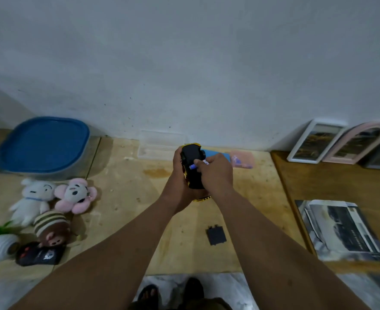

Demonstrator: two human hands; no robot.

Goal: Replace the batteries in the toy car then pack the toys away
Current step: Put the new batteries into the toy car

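The yellow toy car [192, 163] is turned upside down, its black underside facing me, above the middle of the wooden table [126, 198]. My left hand [180, 182] grips it from the left and below. My right hand [215, 173] presses a purple-tipped battery [193, 167] against the car's underside. The black battery cover [216, 235] lies loose on the table, nearer to me. A pink packet of batteries [242, 159] lies behind my hands by the wall.
At the left stand a grey tub with a blue lid [43, 144], three plush toys [50, 204], a black remote control [38, 253] and a white ball-like toy [1, 246]. A clear plastic box [160, 145] sits against the wall. Picture frames [341, 142] and papers [341, 229] are on the right.
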